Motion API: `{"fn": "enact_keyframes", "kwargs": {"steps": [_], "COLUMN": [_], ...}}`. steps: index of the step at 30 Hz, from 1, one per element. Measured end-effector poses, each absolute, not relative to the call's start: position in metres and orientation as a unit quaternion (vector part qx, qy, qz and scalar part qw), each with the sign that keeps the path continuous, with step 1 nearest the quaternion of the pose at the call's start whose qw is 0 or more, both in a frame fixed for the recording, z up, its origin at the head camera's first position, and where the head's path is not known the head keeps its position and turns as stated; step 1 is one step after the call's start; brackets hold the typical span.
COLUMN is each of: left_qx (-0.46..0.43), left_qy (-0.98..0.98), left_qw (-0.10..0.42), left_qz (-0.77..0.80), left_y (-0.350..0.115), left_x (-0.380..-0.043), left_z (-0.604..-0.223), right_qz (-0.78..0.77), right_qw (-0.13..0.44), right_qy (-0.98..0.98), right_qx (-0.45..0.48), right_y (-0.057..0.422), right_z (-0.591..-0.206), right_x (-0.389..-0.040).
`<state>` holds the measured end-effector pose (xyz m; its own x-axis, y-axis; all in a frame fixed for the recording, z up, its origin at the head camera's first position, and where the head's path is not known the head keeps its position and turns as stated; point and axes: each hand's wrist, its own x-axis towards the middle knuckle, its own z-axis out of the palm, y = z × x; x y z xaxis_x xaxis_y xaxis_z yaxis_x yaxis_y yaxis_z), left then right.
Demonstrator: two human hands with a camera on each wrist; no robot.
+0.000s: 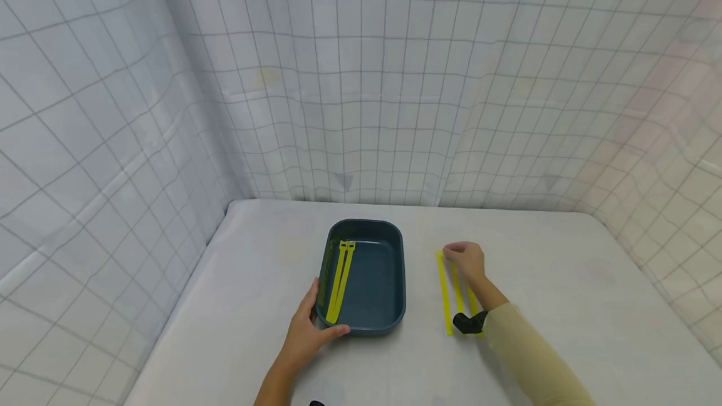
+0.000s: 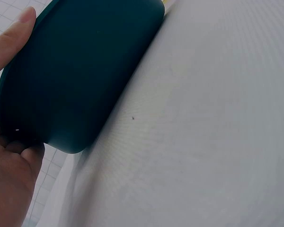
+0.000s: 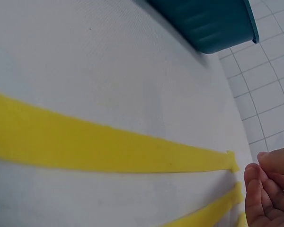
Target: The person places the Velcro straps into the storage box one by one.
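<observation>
The left hand is gripping the tray by one corner; the right hand, fingertips nearly meeting, is hovering by straps, any hold unclear.

Gridded sheets wall a white table in, booth-like.

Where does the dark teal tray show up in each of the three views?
Head: tray just below centre, gripped by the left hand.
Left wrist: tray at upper left, close up.
Right wrist: tray at upper right, cut off by the top edge.
Shared landmark: grid-lined backdrop.
</observation>
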<state>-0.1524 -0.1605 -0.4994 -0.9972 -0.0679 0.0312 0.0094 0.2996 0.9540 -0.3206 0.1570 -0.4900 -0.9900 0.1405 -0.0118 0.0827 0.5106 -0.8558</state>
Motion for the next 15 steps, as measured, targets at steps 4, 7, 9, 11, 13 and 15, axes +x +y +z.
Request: {"fn": "enact_keyframes", "kwargs": {"steps": [4, 7, 9, 11, 13, 15], "left_qx": [0.017, 0.02, 0.022, 0.019, 0.017, 0.016], "left_qy": [-0.807, -0.806, -0.805, -0.804, -0.804, -0.805], "left_qw": [0.037, 0.033, 0.03, 0.029, 0.03, 0.034], "left_qz": [-0.589, -0.59, -0.592, -0.593, -0.594, -0.592], "left_y": [-0.161, -0.16, -0.16, -0.16, -0.16, -0.161], "left_x": [-0.151, -0.15, -0.15, -0.15, -0.15, -0.151], "left_z": [-0.5, -0.502, -0.502, -0.502, -0.502, -0.501], "right_qz": [0.483, 0.479, 0.477, 0.474, 0.475, 0.477], "right_qw": [0.04, 0.038, 0.032, 0.028, 0.03, 0.034], "right_qy": [-0.873, -0.875, -0.876, -0.877, -0.877, -0.876], "right_qx": [-0.058, -0.063, -0.067, -0.071, -0.068, -0.066], "right_y": [0.156, 0.157, 0.157, 0.157, 0.156, 0.155], "right_z": [-0.493, -0.497, -0.5, -0.501, -0.501, -0.5], "right_x": [-0.32, -0.321, -0.322, -0.324, -0.325, -0.326]}}
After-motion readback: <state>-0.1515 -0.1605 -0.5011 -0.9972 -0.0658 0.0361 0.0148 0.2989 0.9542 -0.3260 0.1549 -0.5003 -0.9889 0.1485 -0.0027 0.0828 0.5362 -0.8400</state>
